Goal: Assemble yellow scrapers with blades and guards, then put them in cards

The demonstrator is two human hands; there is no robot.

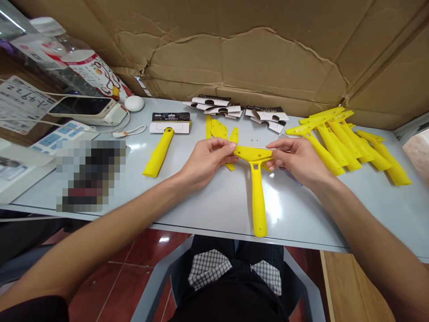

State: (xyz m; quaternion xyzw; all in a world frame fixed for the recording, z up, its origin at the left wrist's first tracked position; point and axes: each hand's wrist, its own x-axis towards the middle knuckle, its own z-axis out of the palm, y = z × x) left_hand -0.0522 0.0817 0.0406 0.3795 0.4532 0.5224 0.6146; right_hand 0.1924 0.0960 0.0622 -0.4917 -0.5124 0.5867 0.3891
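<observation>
One yellow scraper (258, 192) pinched at head by left hand (208, 162) and right hand (298, 160); printed card (170, 117): lettering too small.

My left hand (214, 157) and right hand (295, 158) grip opposite ends of the head of a yellow scraper (258, 192), its handle pointing toward me above the grey table (208, 210). Left of my hands: a second yellow scraper (159, 154), its head inside a black-and-white card sleeve (170, 124). Beyond my hands: loose yellow pieces (217, 129) and two stacks of card sleeves (217, 107). Right: overlapping yellow handles (345, 143). Far left: a phone (82, 106) and a white egg-shaped object (134, 103).
</observation>
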